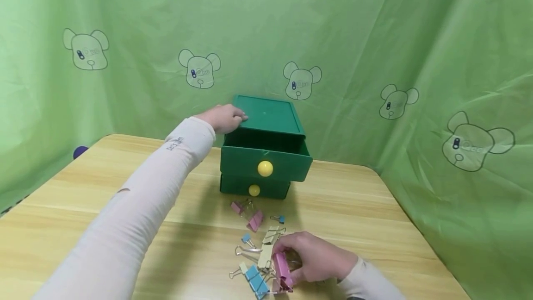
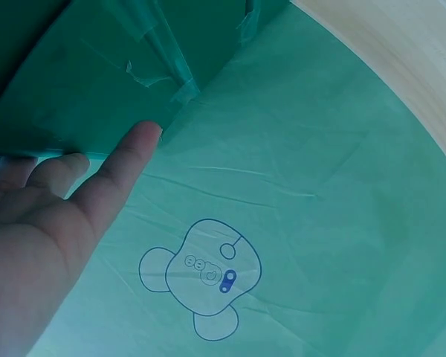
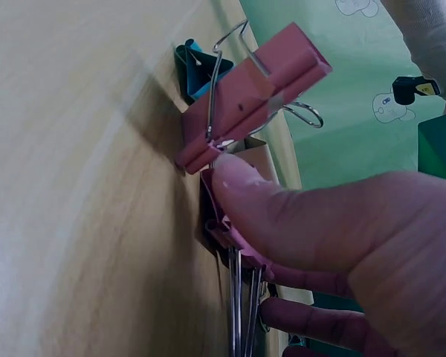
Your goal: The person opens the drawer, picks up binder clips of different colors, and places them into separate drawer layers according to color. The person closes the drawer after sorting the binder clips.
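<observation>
My left hand [image 1: 221, 118] rests at the left edge of the top of a green drawer box [image 1: 268, 114]. In the left wrist view its thumb lies nearly straight along the taped green side. My right hand [image 1: 314, 256] pinches a pink binder clip [image 1: 282, 270] between thumb and fingers at the near end of a cluster of clips. The right wrist view shows the thumb on this clip, and another pink binder clip [image 3: 253, 93] tilted beside it. Against the held clip lie a blue binder clip [image 1: 257, 281] and a cream binder clip [image 1: 265, 256].
The upper drawer [image 1: 245, 161] is pulled out; the lower drawer [image 1: 272, 188] sits in the box. Smaller pink clips [image 1: 256, 221] and a small blue clip [image 1: 281, 219] lie before it on the wooden table [image 1: 354, 207]. A green curtain [image 1: 250, 27] hangs behind.
</observation>
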Action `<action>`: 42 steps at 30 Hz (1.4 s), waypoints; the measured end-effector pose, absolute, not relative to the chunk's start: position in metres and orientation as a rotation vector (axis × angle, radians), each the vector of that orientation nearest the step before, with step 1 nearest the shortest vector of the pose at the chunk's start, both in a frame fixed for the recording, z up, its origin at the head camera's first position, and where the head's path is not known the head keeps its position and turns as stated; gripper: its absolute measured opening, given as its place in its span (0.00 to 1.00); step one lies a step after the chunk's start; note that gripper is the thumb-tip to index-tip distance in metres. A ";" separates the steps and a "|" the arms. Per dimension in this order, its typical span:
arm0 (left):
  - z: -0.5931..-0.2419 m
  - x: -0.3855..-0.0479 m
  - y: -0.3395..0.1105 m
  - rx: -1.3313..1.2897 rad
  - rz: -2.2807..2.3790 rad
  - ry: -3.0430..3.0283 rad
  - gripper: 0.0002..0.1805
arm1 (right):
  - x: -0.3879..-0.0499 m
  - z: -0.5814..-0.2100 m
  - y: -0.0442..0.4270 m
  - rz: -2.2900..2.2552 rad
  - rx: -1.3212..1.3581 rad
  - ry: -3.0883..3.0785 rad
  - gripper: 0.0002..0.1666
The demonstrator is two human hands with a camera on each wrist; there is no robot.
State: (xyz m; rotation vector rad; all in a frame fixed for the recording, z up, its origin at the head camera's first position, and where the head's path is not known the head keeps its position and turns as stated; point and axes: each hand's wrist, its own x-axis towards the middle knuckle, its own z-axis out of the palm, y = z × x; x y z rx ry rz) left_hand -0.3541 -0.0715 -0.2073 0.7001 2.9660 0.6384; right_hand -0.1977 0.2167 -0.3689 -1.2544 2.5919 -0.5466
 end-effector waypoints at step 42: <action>-0.206 -0.353 -0.071 0.690 0.666 2.954 0.24 | -0.203 -0.363 0.218 -0.616 -1.259 2.608 0.16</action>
